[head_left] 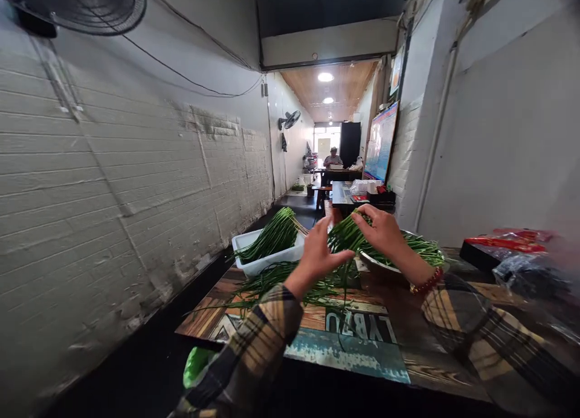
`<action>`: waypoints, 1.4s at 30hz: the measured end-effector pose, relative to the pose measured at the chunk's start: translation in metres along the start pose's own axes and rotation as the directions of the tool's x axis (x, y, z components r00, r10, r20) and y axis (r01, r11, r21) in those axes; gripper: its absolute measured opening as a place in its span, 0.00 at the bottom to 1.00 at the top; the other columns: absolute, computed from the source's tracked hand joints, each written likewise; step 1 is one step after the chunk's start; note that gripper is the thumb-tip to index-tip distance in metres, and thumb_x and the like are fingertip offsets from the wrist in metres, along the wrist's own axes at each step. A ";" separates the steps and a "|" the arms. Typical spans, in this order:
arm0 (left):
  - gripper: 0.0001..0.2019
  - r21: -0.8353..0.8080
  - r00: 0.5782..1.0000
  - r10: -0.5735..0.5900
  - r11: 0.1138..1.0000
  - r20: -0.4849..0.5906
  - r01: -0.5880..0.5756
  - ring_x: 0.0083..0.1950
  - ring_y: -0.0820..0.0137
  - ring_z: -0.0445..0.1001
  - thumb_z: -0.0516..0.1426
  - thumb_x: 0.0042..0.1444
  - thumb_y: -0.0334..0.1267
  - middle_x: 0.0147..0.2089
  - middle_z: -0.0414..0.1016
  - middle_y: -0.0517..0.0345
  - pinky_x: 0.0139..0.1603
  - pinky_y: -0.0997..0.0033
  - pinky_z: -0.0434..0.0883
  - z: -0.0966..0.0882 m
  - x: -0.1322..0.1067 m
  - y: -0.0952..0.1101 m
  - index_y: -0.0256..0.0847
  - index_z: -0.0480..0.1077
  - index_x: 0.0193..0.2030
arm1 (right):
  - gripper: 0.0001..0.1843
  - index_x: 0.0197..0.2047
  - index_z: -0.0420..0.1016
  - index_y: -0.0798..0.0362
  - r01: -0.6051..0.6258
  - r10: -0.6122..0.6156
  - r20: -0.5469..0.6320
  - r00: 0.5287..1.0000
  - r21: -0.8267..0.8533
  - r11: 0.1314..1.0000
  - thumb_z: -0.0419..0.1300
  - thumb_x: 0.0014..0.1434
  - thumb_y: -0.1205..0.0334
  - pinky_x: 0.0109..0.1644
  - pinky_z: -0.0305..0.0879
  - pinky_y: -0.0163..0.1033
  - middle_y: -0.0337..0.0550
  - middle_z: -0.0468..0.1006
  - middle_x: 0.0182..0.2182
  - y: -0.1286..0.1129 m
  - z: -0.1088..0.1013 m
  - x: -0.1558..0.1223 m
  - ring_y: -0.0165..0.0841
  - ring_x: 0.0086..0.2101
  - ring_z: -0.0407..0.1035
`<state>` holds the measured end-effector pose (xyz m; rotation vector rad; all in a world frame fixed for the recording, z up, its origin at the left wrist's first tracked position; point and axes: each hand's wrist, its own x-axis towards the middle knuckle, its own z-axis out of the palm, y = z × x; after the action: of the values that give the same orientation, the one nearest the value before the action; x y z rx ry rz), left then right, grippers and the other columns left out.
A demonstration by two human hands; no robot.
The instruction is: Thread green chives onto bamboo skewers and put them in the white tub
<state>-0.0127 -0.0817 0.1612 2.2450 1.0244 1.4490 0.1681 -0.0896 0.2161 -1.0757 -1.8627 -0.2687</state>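
"What's the largest thing on your feed?"

"The bench [437,369], patched with wood grain, a teal panel and pale lettering near its front edge. I'm looking forward and down across it."

"And on it?"

"At the far-left corner I see a white tray [265,264]. Right of it, toward the far edge, I have a metal bowl [388,273], partly covered by the right forearm. More green stalks [421,249] lie in that bowl."

"Where are the bundles?"

"One bundle in the tray [269,237] leans with its upper ends raised above the rim. The held bundle [344,234] is between tray and bowl, slanting down toward the bench. Loose stalks [272,279] spread in front of the tray, some straggling toward the left corner."

"The hands?"

"My view gives me both. The right hand [383,232] grips the upper end of the held bundle between thumb and fingertips. The left hand [316,255] is open, thumb stretched out to the right, just beside that bundle; I cannot tell whether it touches any stalks."

"Anything smaller?"

"A beaded red bracelet [426,281] on the right wrist, right at the plaid cuff. That's the smallest thing I can make out clearly."
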 end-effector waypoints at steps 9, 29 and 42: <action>0.36 0.296 0.969 -0.051 0.947 -0.242 0.123 0.57 0.53 0.66 0.55 0.53 0.31 0.54 0.69 0.39 0.60 0.52 0.57 0.051 -0.001 0.015 0.36 0.48 0.69 | 0.14 0.32 0.70 0.53 -0.122 0.127 -0.033 0.991 0.125 0.985 0.52 0.61 0.52 0.30 0.61 0.38 0.45 0.76 0.26 -0.024 0.014 -0.014 0.36 0.25 0.69; 0.22 0.499 0.908 -0.411 0.772 -0.081 0.394 0.55 0.61 0.73 0.48 0.53 0.24 0.55 0.74 0.48 0.55 0.63 0.69 -0.093 -0.101 -0.112 0.38 0.68 0.55 | 0.20 0.47 0.73 0.54 -0.676 0.383 0.576 0.722 0.707 0.210 0.65 0.54 0.53 0.29 0.72 0.34 0.46 0.80 0.35 0.000 0.098 -0.023 0.32 0.30 0.75; 0.27 0.588 0.887 -0.448 0.691 -0.109 0.421 0.57 0.62 0.72 0.50 0.51 0.22 0.56 0.74 0.53 0.58 0.63 0.68 -0.134 -0.102 -0.169 0.46 0.67 0.57 | 0.32 0.61 0.62 0.49 -0.755 0.315 0.698 0.643 0.647 0.104 0.64 0.54 0.60 0.26 0.71 0.30 0.48 0.75 0.48 -0.006 0.172 -0.010 0.32 0.35 0.75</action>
<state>-0.2248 -0.0505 0.0563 2.1385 2.0727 0.9354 0.0597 0.0003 0.1168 -0.8818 -1.3079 1.4824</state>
